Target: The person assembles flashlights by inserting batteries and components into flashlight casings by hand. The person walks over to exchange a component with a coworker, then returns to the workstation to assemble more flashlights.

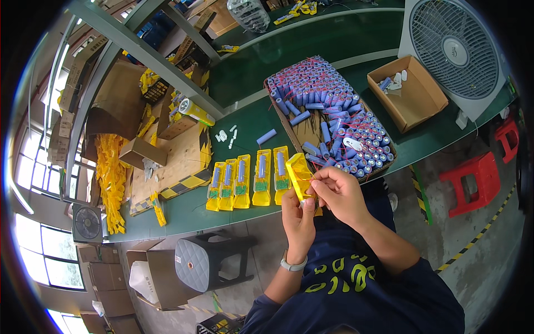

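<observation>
My left hand (298, 218) holds a yellow plastic case (299, 173) upright above the bench's near edge, thumb on one side and fingers on the other. My right hand (338, 192) is closed in a pinch at the case's right side, where a thin red wire shows; the fingertips partly hide it. To the left lies a row of several yellow cases (261, 183), each with a purple cylindrical battery and a green circuit board. One loose purple battery (266, 137) lies behind the row. Right beyond my hands is a cardboard box (303, 135) full of purple batteries with red wires.
Small white parts (222, 135) lie on the green bench (239, 117). A brown carton (425, 106) and a large fan (453, 53) stand at the right. Yellow cases hang off a wooden board (183, 167) at the left. Stools (473, 183) stand on the floor.
</observation>
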`<state>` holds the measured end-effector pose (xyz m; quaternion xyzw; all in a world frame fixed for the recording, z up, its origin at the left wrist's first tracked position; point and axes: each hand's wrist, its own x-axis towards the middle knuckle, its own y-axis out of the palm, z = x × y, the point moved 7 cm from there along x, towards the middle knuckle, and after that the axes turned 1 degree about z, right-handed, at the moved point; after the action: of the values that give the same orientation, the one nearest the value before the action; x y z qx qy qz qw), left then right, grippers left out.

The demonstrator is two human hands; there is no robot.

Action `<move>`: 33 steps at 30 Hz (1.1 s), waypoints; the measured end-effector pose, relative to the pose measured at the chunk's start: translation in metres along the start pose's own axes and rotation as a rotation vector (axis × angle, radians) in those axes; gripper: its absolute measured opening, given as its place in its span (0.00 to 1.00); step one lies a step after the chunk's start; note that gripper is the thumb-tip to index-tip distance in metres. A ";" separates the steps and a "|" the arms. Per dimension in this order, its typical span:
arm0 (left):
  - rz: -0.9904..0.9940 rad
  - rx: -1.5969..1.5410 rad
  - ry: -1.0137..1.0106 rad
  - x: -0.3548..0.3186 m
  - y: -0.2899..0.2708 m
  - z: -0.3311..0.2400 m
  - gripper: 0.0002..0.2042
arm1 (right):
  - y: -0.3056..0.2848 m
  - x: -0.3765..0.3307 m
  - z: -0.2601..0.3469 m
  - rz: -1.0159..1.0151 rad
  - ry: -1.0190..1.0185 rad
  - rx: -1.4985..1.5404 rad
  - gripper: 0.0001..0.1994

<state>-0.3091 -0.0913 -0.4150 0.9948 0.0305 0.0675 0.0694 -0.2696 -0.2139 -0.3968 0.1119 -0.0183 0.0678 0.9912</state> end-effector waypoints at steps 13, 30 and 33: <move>-0.027 0.017 -0.003 0.005 0.000 0.006 0.15 | 0.009 -0.023 0.035 -0.234 -0.586 -0.594 0.09; -0.042 -0.335 -0.151 0.014 0.005 0.006 0.13 | 0.018 -0.046 0.020 -0.162 -0.655 -0.786 0.14; -0.051 -0.380 -0.181 0.016 0.006 0.006 0.14 | 0.019 -0.048 0.020 -0.123 -0.613 -0.841 0.17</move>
<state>-0.2917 -0.0965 -0.4180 0.9648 0.0361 -0.0195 0.2598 -0.3202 -0.2063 -0.3754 -0.2802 -0.3265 -0.0397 0.9019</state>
